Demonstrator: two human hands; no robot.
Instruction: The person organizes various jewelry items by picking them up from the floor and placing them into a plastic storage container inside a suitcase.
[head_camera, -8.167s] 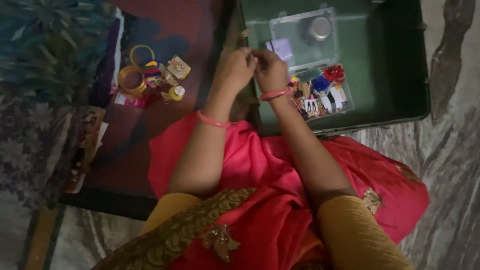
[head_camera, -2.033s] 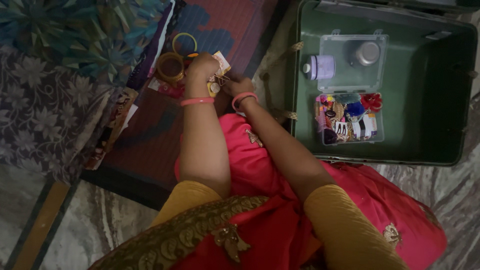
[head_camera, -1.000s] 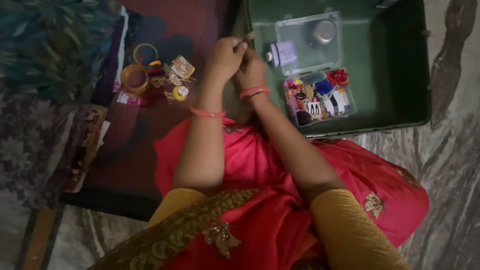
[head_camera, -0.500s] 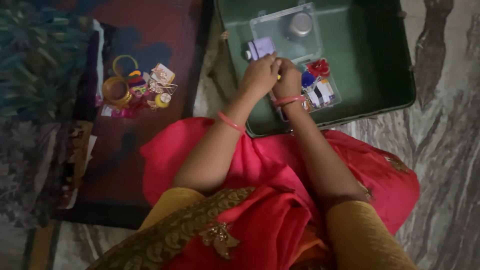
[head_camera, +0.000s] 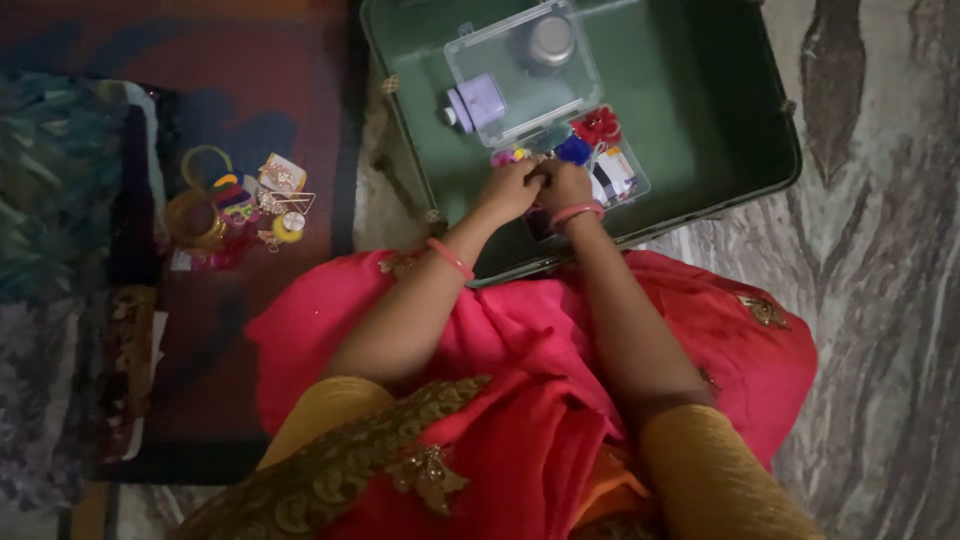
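My left hand (head_camera: 508, 188) and my right hand (head_camera: 565, 186) meet fingertip to fingertip over the near compartment of a clear plastic box (head_camera: 622, 178) full of small colourful ornaments. Both hands are curled and pinch something small between them; what it is stays hidden. The box lies open inside a green metal trunk (head_camera: 700, 120). Its raised lid (head_camera: 525, 85) carries a small lavender jar (head_camera: 478, 100) and a little steel bowl (head_camera: 552, 40). Each wrist wears a pink bangle.
On the dark red mat (head_camera: 290, 90) to the left lies a heap of yellow bangles (head_camera: 198, 205) and small gold trinkets (head_camera: 280, 195). Patterned cloth (head_camera: 60, 200) covers the far left. Marbled floor (head_camera: 880, 300) runs along the right. Pink fabric covers my lap.
Over the last two seconds both hands went from the trinket heap on the mat rightward into the trunk, then came down onto the ornament compartment. The view has shifted right.
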